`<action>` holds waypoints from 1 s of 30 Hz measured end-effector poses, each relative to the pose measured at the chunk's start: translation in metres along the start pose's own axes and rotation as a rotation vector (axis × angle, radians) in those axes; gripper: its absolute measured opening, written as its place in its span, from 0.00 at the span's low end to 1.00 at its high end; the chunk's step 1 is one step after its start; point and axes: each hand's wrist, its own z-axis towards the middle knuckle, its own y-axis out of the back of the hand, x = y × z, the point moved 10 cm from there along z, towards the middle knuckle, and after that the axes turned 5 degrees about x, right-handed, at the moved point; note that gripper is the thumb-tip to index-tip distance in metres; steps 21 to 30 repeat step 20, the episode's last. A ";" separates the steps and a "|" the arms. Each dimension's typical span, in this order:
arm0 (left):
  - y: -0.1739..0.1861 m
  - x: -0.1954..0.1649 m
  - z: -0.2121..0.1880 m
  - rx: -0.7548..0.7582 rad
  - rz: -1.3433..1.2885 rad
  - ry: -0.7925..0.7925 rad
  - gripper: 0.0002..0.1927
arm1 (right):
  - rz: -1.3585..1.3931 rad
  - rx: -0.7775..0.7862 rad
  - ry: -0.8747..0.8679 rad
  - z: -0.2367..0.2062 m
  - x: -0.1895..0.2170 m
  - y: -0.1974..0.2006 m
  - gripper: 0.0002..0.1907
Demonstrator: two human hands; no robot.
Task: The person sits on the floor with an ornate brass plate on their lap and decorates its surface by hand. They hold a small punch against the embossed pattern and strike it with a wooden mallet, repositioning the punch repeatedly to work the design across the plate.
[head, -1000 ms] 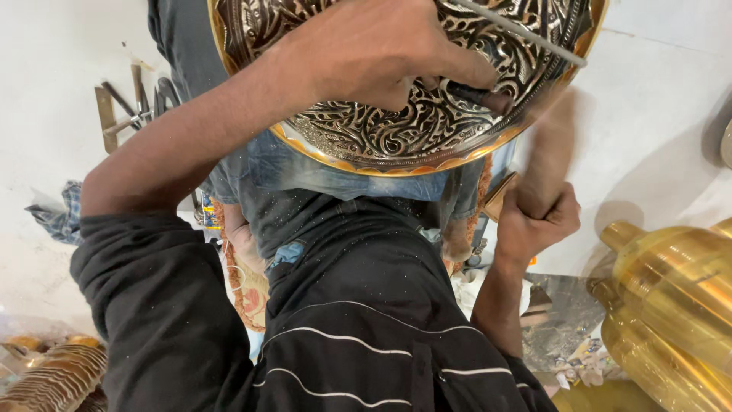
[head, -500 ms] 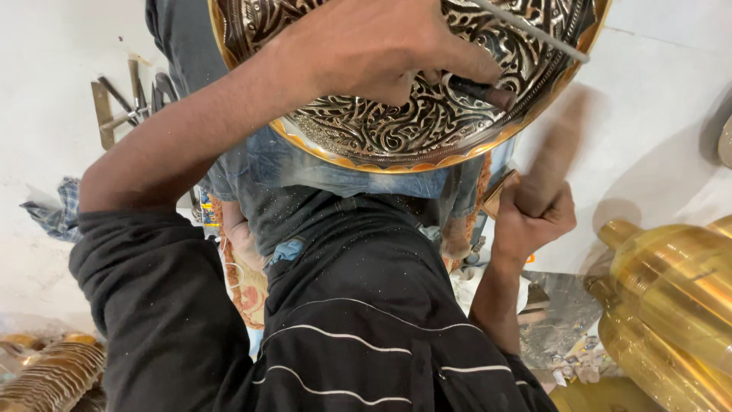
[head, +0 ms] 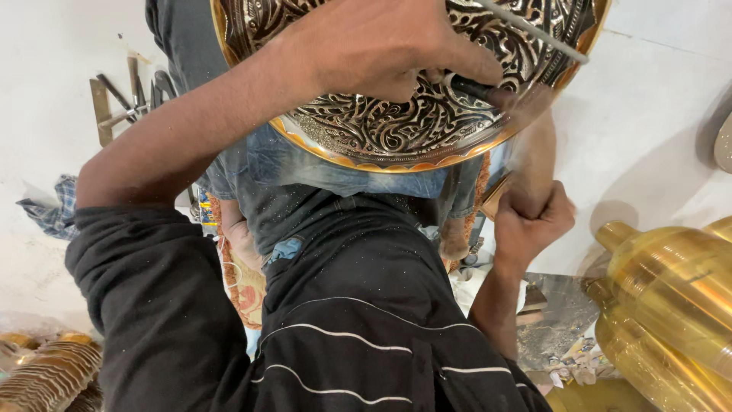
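Most of the round brass plate (head: 396,130) resting on the lap already shows dense raised scrollwork; only its plain scalloped rim looks unworked. Left hand (head: 381,46) pinches a thin metal chisel (head: 534,32) against the pattern. Right hand (head: 534,221), clenched, grips a blurred wooden mallet (head: 530,145) beside the plate's edge.

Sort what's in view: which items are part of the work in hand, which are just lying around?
In use:
round engraved brass plate with gold rim
thin metal chisel
blurred wooden mallet
left hand
right hand

Lying about:
shiny golden brass vessels
loose metal hand tools
blue checked cloth
stacked ribbed brass pieces
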 end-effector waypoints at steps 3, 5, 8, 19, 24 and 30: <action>-0.002 0.000 0.003 0.019 0.001 -0.001 0.39 | 0.712 -0.101 -0.159 -0.008 -0.027 -0.011 0.13; -0.003 -0.002 0.000 0.014 -0.017 -0.016 0.40 | 0.598 -0.027 -0.201 -0.007 -0.032 -0.017 0.12; 0.005 -0.001 -0.002 0.000 0.001 -0.036 0.40 | 0.497 -0.047 -0.174 -0.003 -0.026 -0.020 0.13; -0.001 0.001 0.000 0.001 0.024 -0.005 0.39 | 0.613 -0.097 -0.287 -0.026 -0.032 -0.019 0.11; -0.003 0.001 -0.001 0.006 0.026 0.000 0.39 | 0.570 -0.089 -0.245 -0.026 -0.031 -0.018 0.11; -0.003 0.001 -0.001 0.006 0.026 0.000 0.39 | 0.570 -0.089 -0.245 -0.026 -0.031 -0.018 0.11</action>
